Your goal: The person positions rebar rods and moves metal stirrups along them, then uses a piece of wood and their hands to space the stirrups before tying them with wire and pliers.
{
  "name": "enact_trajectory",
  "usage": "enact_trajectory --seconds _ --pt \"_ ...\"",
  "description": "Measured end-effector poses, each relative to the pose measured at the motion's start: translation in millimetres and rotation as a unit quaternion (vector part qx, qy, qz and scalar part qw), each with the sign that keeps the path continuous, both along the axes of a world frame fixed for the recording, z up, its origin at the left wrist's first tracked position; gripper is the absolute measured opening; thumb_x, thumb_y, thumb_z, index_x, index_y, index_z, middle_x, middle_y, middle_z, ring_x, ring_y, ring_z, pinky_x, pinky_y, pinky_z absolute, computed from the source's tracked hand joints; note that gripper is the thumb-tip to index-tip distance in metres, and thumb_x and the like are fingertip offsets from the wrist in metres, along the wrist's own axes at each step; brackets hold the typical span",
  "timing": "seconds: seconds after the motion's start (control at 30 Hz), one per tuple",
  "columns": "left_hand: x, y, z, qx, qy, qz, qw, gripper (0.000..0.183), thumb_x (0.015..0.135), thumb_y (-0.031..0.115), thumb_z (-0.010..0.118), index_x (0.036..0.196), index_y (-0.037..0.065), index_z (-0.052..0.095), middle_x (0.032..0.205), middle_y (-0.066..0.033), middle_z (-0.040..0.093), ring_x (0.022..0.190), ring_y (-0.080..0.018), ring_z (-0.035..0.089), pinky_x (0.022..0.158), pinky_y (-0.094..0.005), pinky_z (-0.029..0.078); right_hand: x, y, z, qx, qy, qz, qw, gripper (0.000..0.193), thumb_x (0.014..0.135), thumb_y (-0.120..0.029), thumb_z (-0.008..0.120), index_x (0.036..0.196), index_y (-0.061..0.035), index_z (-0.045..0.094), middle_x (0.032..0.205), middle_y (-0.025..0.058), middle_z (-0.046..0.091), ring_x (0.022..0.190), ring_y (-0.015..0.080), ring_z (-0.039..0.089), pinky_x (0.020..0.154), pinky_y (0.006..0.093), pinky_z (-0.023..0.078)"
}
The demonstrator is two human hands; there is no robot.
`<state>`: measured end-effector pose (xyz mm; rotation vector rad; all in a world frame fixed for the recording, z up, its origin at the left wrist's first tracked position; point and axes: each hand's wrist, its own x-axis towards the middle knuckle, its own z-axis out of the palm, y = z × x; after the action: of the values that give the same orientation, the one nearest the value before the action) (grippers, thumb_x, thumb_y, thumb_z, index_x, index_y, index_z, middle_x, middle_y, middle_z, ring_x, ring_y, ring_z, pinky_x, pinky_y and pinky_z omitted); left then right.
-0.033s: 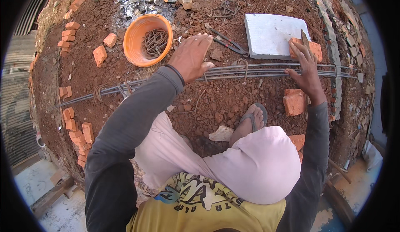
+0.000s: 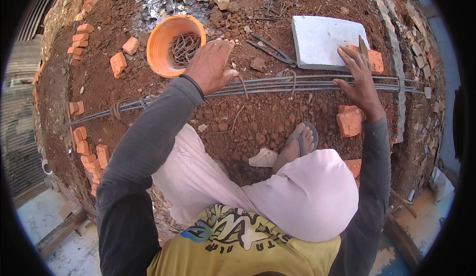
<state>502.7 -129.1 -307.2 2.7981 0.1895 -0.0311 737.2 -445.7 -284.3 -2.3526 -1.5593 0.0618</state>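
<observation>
A bundle of long thin steel bars (image 2: pixel 272 86) lies crosswise before me, with bent metal rings (image 2: pixel 293 82) around it. My left hand (image 2: pixel 210 66) is over the bars just below the orange bucket, fingers stretched out and thumb apart. One ring stands beside its thumb. The palm's underside is hidden, so contact with the bars cannot be judged. My right hand (image 2: pixel 361 80) reaches across the right part of the bundle with fingers extended and thumb spread. Its fingertips are by a brick (image 2: pixel 376 61) at the edge of a white slab (image 2: pixel 322 40).
The orange bucket (image 2: pixel 154 50) holds several bent metal pieces. Long-handled pincers (image 2: pixel 271 52) lie on the soil left of the slab. Broken bricks (image 2: pixel 350 121) sit near my right forearm, and more bricks (image 2: pixel 90 163) line the left. My sandalled foot (image 2: pixel 301 142) is below the bars.
My left hand has shifted left and slightly down along the bars, leaving the ring by its thumb in fuller view. My right hand has moved slightly left.
</observation>
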Motion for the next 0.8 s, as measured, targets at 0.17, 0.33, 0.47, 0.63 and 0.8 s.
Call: enact_trajectory --seconds 0.17,0.33,0.47,0.63,0.8 --pt "-85 53 4 -0.005 0.122 0.080 0.989 0.073 0.079 0.031 0.075 0.134 -0.004 0.043 0.133 -0.0242 0.048 0.128 -0.0380 0.043 0.109 -0.0437 0.034 -52 89 -6 -0.052 0.067 0.137 0.987 0.080 0.069 -0.018 0.079 0.140 -0.0113 0.043 0.136 0.0093 0.048 0.127 0.0292 0.043 0.107 0.0429 0.033" --pt "-98 31 -21 0.009 0.122 0.045 0.991 0.084 0.075 0.036 0.078 0.138 -0.002 0.038 0.138 -0.0222 0.045 0.131 -0.0366 0.041 0.111 -0.0424 0.032 -120 130 -40 -0.094 0.054 0.224 0.969 0.089 0.067 -0.025 0.080 0.143 -0.0084 0.038 0.142 0.0118 0.042 0.133 0.0298 0.037 0.109 0.0467 0.029" --pt "-116 37 -46 0.030 0.075 0.030 0.996 0.091 0.072 0.033 0.081 0.141 -0.001 0.032 0.141 -0.0207 0.042 0.132 -0.0358 0.039 0.112 -0.0430 0.030 -150 154 -44 -0.092 0.036 0.230 0.968 0.092 0.066 -0.029 0.081 0.144 -0.0081 0.036 0.143 0.0132 0.040 0.134 0.0300 0.036 0.111 0.0491 0.026" --pt "-159 71 -54 0.054 0.077 0.044 0.995 0.098 0.068 0.026 0.083 0.145 0.001 0.028 0.143 -0.0184 0.041 0.136 -0.0331 0.034 0.115 -0.0461 0.025 -188 200 -41 -0.088 0.051 0.280 0.955 0.087 0.068 -0.028 0.081 0.142 -0.0070 0.038 0.142 0.0140 0.040 0.134 0.0313 0.035 0.110 0.0488 0.026" --pt "-215 119 -71 0.159 0.073 0.033 0.984 0.080 0.072 0.022 0.080 0.139 0.006 0.039 0.136 -0.0142 0.048 0.135 -0.0310 0.036 0.117 -0.0472 0.022 -200 213 -20 -0.089 0.044 0.283 0.954 0.087 0.067 -0.027 0.081 0.140 -0.0058 0.040 0.139 0.0141 0.044 0.132 0.0311 0.038 0.109 0.0477 0.027"
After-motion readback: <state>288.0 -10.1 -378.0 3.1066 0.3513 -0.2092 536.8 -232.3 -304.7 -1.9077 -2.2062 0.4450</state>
